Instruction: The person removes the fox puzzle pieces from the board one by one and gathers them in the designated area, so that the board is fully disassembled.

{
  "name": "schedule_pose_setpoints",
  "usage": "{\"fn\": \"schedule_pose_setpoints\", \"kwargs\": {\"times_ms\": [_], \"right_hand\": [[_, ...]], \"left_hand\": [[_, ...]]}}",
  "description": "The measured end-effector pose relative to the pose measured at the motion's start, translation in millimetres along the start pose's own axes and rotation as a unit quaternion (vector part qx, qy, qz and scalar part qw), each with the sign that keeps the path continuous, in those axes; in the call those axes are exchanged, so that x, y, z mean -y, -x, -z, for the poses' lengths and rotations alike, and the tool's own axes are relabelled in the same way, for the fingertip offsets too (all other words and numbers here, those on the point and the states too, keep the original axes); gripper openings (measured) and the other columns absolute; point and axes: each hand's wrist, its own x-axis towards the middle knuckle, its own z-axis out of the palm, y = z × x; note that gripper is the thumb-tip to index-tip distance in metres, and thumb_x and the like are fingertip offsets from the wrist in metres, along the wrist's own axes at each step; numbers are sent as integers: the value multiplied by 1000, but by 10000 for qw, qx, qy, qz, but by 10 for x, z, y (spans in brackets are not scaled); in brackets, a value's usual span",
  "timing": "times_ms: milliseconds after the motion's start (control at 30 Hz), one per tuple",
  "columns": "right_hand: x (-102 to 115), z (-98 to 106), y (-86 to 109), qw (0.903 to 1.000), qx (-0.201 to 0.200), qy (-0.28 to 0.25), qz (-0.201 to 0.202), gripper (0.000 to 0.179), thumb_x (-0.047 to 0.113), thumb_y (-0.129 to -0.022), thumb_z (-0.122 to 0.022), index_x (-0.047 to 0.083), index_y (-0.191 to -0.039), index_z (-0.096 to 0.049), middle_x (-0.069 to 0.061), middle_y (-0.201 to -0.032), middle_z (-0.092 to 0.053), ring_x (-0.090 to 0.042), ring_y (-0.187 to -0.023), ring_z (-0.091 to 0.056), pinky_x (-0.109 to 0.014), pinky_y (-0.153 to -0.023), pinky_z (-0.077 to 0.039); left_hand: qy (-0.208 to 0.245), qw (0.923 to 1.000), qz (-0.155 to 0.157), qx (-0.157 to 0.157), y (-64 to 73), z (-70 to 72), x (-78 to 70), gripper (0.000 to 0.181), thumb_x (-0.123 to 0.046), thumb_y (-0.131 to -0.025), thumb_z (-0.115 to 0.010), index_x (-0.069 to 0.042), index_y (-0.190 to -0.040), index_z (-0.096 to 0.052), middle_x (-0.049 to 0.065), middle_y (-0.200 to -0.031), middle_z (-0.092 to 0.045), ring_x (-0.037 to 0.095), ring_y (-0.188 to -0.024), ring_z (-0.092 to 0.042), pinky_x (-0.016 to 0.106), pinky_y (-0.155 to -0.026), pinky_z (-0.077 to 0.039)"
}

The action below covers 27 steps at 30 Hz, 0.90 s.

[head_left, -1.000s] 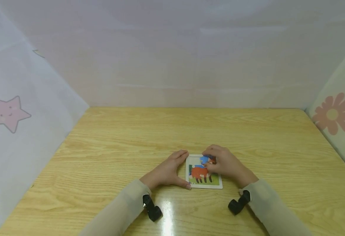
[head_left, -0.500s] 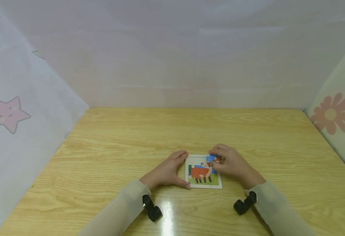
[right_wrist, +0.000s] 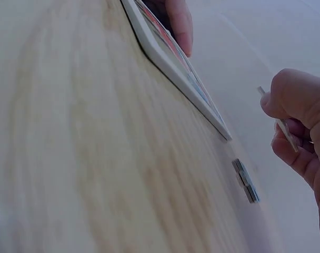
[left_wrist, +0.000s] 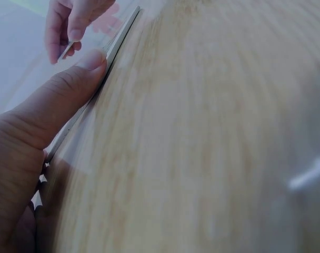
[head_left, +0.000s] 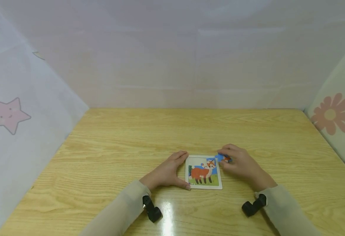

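A square jigsaw puzzle board [head_left: 205, 187] with a white rim lies on the table, picturing an orange fox on grass. Its upper left part shows bare white. My left hand [head_left: 169, 170] grips the board's left side, thumb at the near corner and fingers at the far one; in the left wrist view the thumb [left_wrist: 78, 79] presses on the edge. Off the board's upper right corner, my right hand [head_left: 240, 162] pinches a blue and orange puzzle piece [head_left: 220, 158] between thumb and fingers. The right wrist view shows this thin piece [right_wrist: 287, 136] edge-on, raised off the table.
A small stack of puzzle pieces [right_wrist: 246, 181] lies on the table beside the board in the right wrist view. Pale cloth walls [head_left: 172, 65] stand behind and at both sides of the wooden table [head_left: 131, 131].
My right hand has moved right with the puzzle piece, from over the board to past its upper right corner, uncovering the fox's head. My left hand stays on the board.
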Motion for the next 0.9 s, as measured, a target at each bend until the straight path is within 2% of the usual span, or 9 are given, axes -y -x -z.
{"fn": "schedule_pose_setpoints", "kwargs": {"times_ms": [267,433,700,900], "right_hand": [[-96,80,90,9998,119,79,-103,34,8,-79,-71,4,-112,-67,2,-108,-59,-9,-92,-54,-28,-75,-51],[-170,129,130,9996,164,214,52,32,3,-80,-68,0,-112,-66,-1,-108,-59,-9,-89,-55,-27,-73,-51],[-268,197,170,9973,168,550,450,34,-2,-76,-71,-3,-110,-66,-8,-105,-60,-15,-88,-58,-34,-73,-52],[-351,227,209,9965,304,708,316,34,-1,-78,-69,-1,-112,-65,-7,-106,-59,-18,-93,-57,-39,-76,-51]], "left_hand": [[10,10000,29,34,10,0,-11,115,-57,-61,-79,-10,-148,-21,1,-154,-17,19,-141,-14,39,-112,-23],[6,10000,31,22,14,1,-16,114,-57,-61,-79,-9,-148,-22,1,-154,-18,20,-141,-14,39,-112,-23],[-8,10000,31,1,10,-4,-3,115,-58,-61,-78,-10,-148,-22,1,-154,-18,19,-141,-14,39,-112,-23],[-37,10000,10,-19,4,-3,5,115,-58,-61,-78,-10,-148,-22,1,-154,-18,19,-141,-14,39,-112,-23]]}}
